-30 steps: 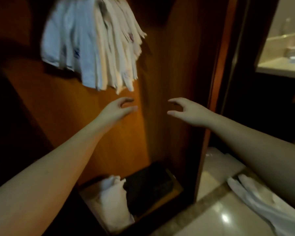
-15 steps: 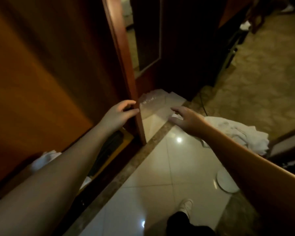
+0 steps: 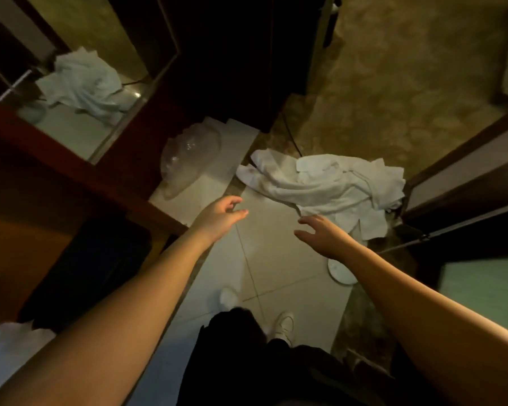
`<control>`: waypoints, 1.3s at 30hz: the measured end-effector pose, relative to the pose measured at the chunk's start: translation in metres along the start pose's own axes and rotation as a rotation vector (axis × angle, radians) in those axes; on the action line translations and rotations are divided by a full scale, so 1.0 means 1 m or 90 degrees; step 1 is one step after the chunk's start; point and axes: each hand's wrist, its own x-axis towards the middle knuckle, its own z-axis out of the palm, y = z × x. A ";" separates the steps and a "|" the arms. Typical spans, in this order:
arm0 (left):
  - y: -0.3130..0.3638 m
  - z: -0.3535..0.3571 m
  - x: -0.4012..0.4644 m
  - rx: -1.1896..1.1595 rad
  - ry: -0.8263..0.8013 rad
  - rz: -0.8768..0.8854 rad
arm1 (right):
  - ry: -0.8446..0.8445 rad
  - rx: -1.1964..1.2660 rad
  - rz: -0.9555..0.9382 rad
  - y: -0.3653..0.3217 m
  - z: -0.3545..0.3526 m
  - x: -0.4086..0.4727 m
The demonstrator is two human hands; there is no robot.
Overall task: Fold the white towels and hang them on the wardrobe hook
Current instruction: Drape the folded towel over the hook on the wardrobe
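- Floor (image 3: 276,259): pale glossy tile with a darker stone border, meeting patterned carpet (image 3: 393,83) toward the top right.
- White towels (image 3: 329,186): crumpled heap on the floor, straddling tile and border, beside a dark door frame (image 3: 452,183) at right.
- Mirror (image 3: 79,92), upper left: reflects the same heap.
- Clear plastic bag (image 3: 188,156): lying on the tile by the wardrobe's wooden edge (image 3: 71,171).
- Left hand (image 3: 220,218): outstretched above the tile, fingers relaxed, grasping nothing.
- Right hand (image 3: 326,234): outstretched, fingers spread and released, just short of the heap's near edge; contact not evident.
- Round white disc (image 3: 339,272): on the tile, partly behind the right forearm.
- White shoes (image 3: 285,326): at bottom centre.
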 end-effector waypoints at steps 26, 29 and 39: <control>0.124 0.194 0.535 0.277 -0.321 -0.022 | 0.025 0.344 0.432 0.290 -0.108 0.358; 0.121 0.266 0.597 0.320 -0.329 0.004 | 0.050 0.354 0.443 0.359 -0.100 0.410; 0.102 0.494 0.751 0.338 -0.389 0.110 | 0.235 0.287 0.454 0.546 -0.070 0.562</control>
